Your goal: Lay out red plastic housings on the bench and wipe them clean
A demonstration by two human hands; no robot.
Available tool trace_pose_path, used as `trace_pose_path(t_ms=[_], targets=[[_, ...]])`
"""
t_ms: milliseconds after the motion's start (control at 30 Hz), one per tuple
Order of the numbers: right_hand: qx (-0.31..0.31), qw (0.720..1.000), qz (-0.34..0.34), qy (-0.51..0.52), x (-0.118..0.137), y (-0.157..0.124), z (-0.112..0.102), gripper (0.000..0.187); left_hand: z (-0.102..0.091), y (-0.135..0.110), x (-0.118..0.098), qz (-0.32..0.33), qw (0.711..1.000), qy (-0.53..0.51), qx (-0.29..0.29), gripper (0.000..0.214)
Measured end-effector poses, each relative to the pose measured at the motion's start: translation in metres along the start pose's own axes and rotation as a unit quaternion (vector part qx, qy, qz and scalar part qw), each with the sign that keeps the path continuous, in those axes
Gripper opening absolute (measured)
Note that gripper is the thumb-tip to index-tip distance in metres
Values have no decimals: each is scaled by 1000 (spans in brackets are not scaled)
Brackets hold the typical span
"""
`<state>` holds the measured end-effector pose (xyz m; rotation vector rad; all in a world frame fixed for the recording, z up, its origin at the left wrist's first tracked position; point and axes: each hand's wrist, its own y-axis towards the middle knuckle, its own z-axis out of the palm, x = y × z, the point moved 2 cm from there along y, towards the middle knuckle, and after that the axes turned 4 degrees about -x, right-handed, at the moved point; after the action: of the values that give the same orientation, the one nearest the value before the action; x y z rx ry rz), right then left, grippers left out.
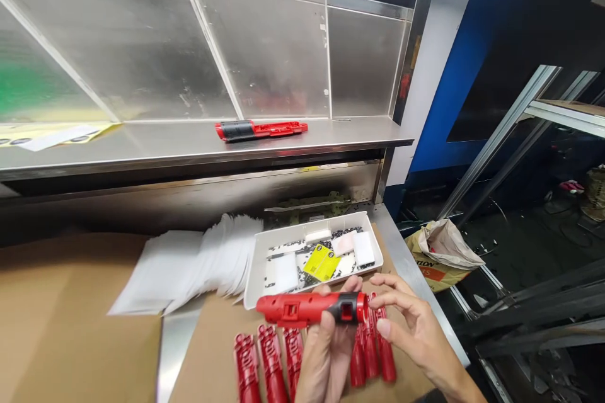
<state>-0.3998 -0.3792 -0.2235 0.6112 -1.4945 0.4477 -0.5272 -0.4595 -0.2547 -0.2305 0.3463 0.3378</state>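
**A:** What is lying at the far left?

**B:** A brown cardboard [80,315] is covering the bench, and white sheets [222,258] are fanning out over it. Higher up, a yellow paper strip [51,135] is lying on the steel shelf [142,154], and a red-and-black casing [259,131] is resting along the shelf with its black end pointing left.

**A:** And moving to the right?

**B:** A white tray [253,271] is sitting just beside the sheets, holding black bits and a yellow card [321,262]. Below it, red parts [271,362] are lying side by side on the cardboard, their long sides running toward the person.

**A:** What are the fingers doing?

**B:** The left hand [326,352] is closing around a red casing [302,308], with the thumb on the near side and the fingers curling over the top. The casing is lying almost level, its long axis running left to right, black end pointing right, just in front of the tray. The right hand [411,321] is staying open with spread fingers, close to that black end. I cannot tell if they are touching it.

**A:** Anything further right?

**B:** Yes, a paper sack [442,255] is sitting beyond the bench edge.
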Motion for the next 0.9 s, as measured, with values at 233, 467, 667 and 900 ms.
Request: trace_pose_path(t_ms=[233,467,667,900], targets=[[-95,986,-87,-103,1,-10,21,19,-2,-2,13,-55,995,-63,49,36],[-115,914,-241,-305,-2,-18,21,20,9,-6,27,-60,994,-35,80,37],[-188,854,-341,-345,7,-19,11,7,13,-4,33,-108,989,-59,80,35],[-213,837,-363,-351,4,-20,4,8,14,2,38,-129,989,25,74,35]])
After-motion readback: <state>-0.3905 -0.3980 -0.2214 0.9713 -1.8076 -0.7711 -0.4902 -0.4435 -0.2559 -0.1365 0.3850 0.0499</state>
